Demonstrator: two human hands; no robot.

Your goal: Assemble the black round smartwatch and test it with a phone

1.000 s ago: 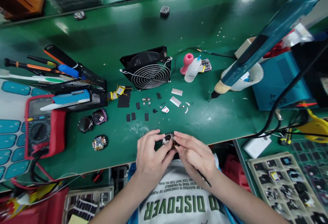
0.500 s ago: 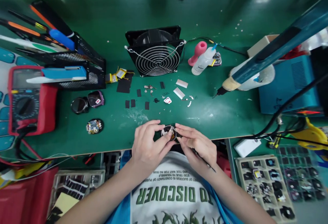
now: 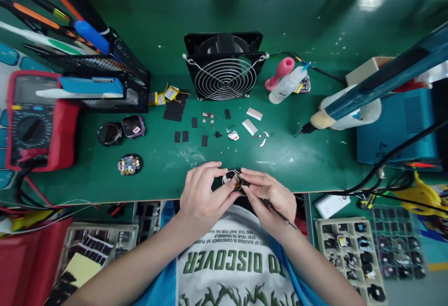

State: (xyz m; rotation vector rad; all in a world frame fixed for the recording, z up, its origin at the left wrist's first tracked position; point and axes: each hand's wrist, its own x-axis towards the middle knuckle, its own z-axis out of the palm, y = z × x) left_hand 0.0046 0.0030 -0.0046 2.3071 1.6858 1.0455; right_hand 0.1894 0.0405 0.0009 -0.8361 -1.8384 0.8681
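At the bench's front edge my left hand (image 3: 205, 198) is closed around a small round watch case (image 3: 228, 176). The case has a dark rim and a pale part inside; my thumb presses into it. My right hand (image 3: 271, 198) pinches slim dark tweezers (image 3: 280, 214), whose tips reach the case's right side. Right fingertips also touch the case edge. What the tips grip, if anything, is too small to tell. Beyond my hands lie black pads (image 3: 204, 140), a white-and-red piece (image 3: 233, 135) and silvery strips (image 3: 249, 127).
A fan (image 3: 226, 70) stands at the back, with a squeeze bottle (image 3: 287, 86) beside it. A blue-handled soldering iron (image 3: 364, 91) slants in from the right. On the left are a red multimeter (image 3: 66, 135), a mesh pen holder (image 3: 135, 82) and an opened round device (image 3: 129, 164).
The tweezers have shifted inward, their tips now over the case's right rim. My left hand keeps its hold. The whole view has shifted slightly.
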